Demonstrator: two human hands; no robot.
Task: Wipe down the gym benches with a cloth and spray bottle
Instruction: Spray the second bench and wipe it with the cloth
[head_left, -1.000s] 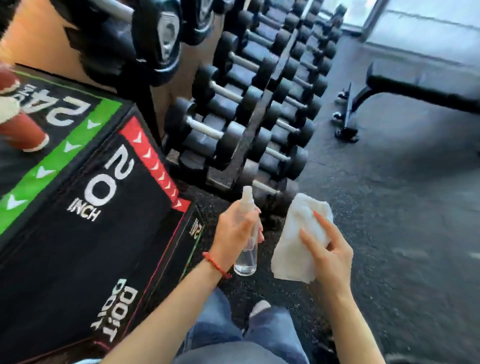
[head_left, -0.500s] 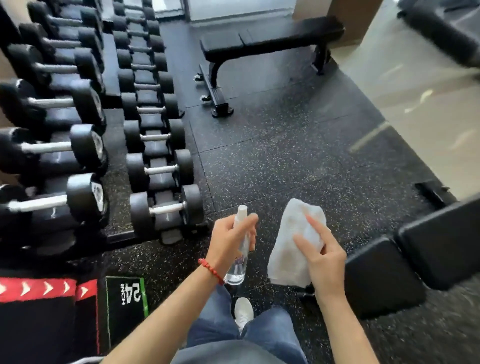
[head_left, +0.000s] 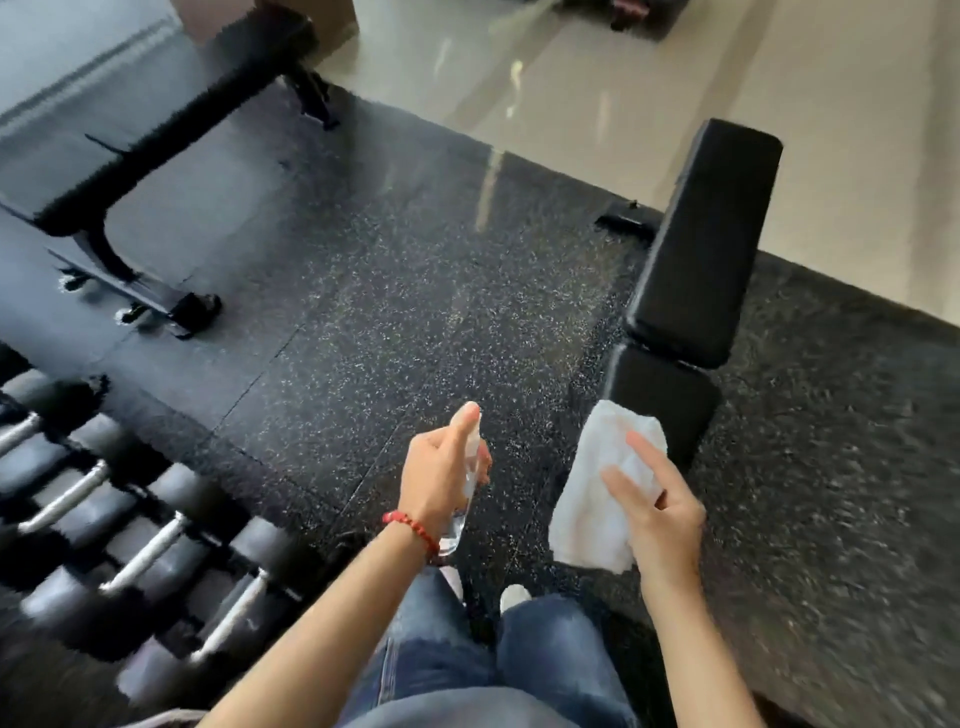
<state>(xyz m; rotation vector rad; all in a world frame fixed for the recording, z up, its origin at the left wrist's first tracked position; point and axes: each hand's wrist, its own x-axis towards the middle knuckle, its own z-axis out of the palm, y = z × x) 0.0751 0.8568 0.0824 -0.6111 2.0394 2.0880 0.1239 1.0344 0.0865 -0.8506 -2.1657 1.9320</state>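
The spray bottle (head_left: 464, 488) is small and clear, with a pale nozzle at its top, and the left hand (head_left: 441, 475) is wrapped around it so that only the lower body and a strip of the side show; the forefinger lies over the nozzle. A red beaded bracelet (head_left: 413, 527) circles that wrist. The cloth (head_left: 597, 499) is white, soft and rumpled, hanging folded from the right hand (head_left: 657, 512), whose thumb and fingers pinch it with the fingertips spread flat on its face. Both are held in the air above the floor, just ahead of the person's jeans (head_left: 467, 660) and white shoes (head_left: 514, 595).

Two benches are in view. The adjustable bench (head_left: 698, 249) on the right has two black pads, a long back pad and a short seat pad, with a narrow gap between them; the cloth's upper edge overlaps the near end of the seat pad in the picture, though whether it touches cannot be told. The flat bench (head_left: 150, 124) stands well apart at the upper left, blurred. A dumbbell rack (head_left: 130, 545) fills the lower left, blurred; about four chrome handles show.

Between the two benches lies a wide stretch of speckled black rubber flooring (head_left: 405, 312); beyond its far edge is pale glossy tile (head_left: 675, 67).
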